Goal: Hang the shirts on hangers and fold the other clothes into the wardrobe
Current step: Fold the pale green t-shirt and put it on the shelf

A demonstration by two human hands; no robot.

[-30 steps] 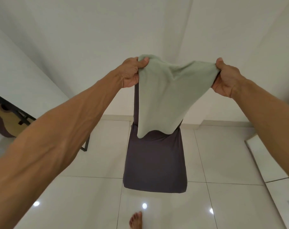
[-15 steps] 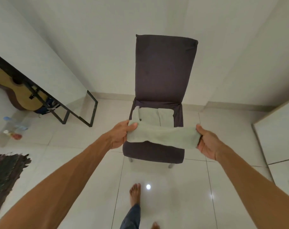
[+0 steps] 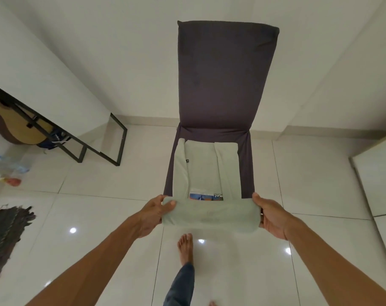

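A pale green T-shirt (image 3: 206, 171) lies lengthwise on the seat of a dark purple-grey chair (image 3: 225, 80), its sides folded in and a colourful print showing near the front edge. Its near end is turned over into a fold. My left hand (image 3: 155, 212) grips the left end of that fold and my right hand (image 3: 270, 214) grips the right end, both at the seat's front edge.
A black-framed mirror (image 3: 77, 138) leans on the left wall, reflecting a guitar (image 3: 13, 127). A dark fringed rug (image 3: 5, 235) lies on the white tiles at the left. A white cabinet (image 3: 377, 180) stands on the right. My bare foot (image 3: 185, 248) is below the chair.
The shirt was held up in the air between both hands; it has come down onto the chair seat, and the hands have drawn its near end toward me as a fold.
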